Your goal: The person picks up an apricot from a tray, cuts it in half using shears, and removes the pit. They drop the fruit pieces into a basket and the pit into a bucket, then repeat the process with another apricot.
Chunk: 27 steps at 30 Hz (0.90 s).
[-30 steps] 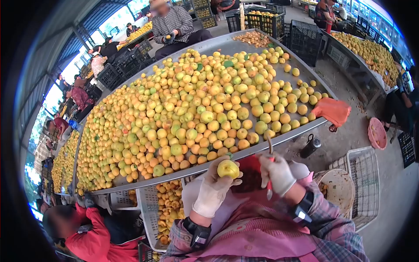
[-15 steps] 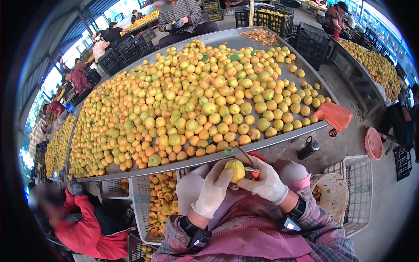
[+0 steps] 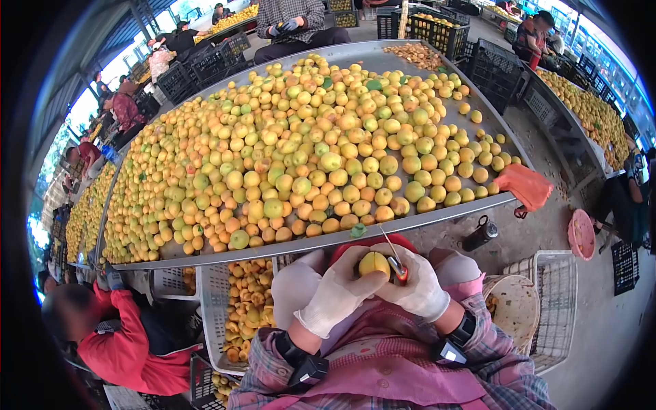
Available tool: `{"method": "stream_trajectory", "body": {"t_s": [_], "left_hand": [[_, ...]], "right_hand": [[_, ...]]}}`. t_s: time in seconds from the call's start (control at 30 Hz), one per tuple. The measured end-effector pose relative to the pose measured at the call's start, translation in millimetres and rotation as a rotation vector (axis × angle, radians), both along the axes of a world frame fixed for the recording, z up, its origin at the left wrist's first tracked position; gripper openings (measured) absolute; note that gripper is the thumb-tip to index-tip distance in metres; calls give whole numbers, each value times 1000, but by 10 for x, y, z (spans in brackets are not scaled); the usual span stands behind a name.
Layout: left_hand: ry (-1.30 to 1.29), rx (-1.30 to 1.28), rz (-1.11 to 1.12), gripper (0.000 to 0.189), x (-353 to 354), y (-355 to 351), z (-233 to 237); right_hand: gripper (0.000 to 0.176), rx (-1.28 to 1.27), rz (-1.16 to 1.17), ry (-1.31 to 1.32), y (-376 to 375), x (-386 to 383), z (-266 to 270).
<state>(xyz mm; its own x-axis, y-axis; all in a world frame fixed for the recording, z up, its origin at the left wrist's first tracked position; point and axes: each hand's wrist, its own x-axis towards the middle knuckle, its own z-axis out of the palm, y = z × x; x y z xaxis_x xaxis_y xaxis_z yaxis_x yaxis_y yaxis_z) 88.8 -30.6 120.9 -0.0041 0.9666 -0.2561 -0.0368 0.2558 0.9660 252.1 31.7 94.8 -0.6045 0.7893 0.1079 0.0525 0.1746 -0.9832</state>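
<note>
Both my hands wear white gloves and meet above my lap, close to the table's front edge. My left hand point(image 3: 336, 292) is closed around a yellow apricot point(image 3: 374, 264), which has a dark line across its skin. My right hand point(image 3: 418, 290) grips a small red-handled knife point(image 3: 402, 275) against the fruit's right side. A thin strip sticks up from between the right fingers toward the table rim; its lower end is hidden. Loose apricots point(image 3: 294, 157) cover much of the metal table point(image 3: 273, 255) in front of me.
A white crate of opened apricots point(image 3: 246, 314) stands left of my legs. To my right are a bucket point(image 3: 516, 307) in a white crate, a dark bottle point(image 3: 480, 233) and a pink basket point(image 3: 581, 234). An orange bag point(image 3: 525, 186) hangs over the table corner. A red-sleeved person point(image 3: 137, 342) sits at left.
The apricot has turned and sits deeper between my hands, with the left thumb now across its front. The red-handled knife has tilted more upright. My view has shifted slightly.
</note>
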Motion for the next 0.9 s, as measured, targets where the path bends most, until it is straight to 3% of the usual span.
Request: {"method": "stream_trajectory", "body": {"t_s": [0.27, 0.37, 0.4, 0.47, 0.5, 0.53, 0.57, 0.7, 0.8, 0.9], "left_hand": [[-374, -80, 192, 25, 131, -68, -24], [-385, -130, 213, 33, 134, -67, -170], [-385, -131, 213, 33, 107, -73, -165], [46, -82, 12, 34, 16, -77, -147], [46, -81, 13, 34, 13, -77, -151], [-226, -90, 41, 37, 12, -84, -161], [-499, -98, 69, 39, 8, -88, -173], [-454, -23, 43, 48, -30, -55, -277], [-458, 51, 105, 47, 6, -28, -310], [-581, -37, 182, 37, -13, -24, -338]], "right_hand": [[52, 63, -69, -95, -29, -50, -25], [54, 42, -80, -107, -25, -62, 8], [52, -98, -58, -91, -24, -60, 17], [50, -237, -36, -72, -4, -43, 102], [50, -396, 33, 0, 11, -8, 212], [51, -555, 105, 72, 24, 23, 269], [51, -555, 106, 71, 41, 48, 245], [58, -494, 131, 136, 76, 43, 82], [59, -454, 52, 119, 25, 25, 55], [57, -444, -29, 89, -10, 73, -28]]}}
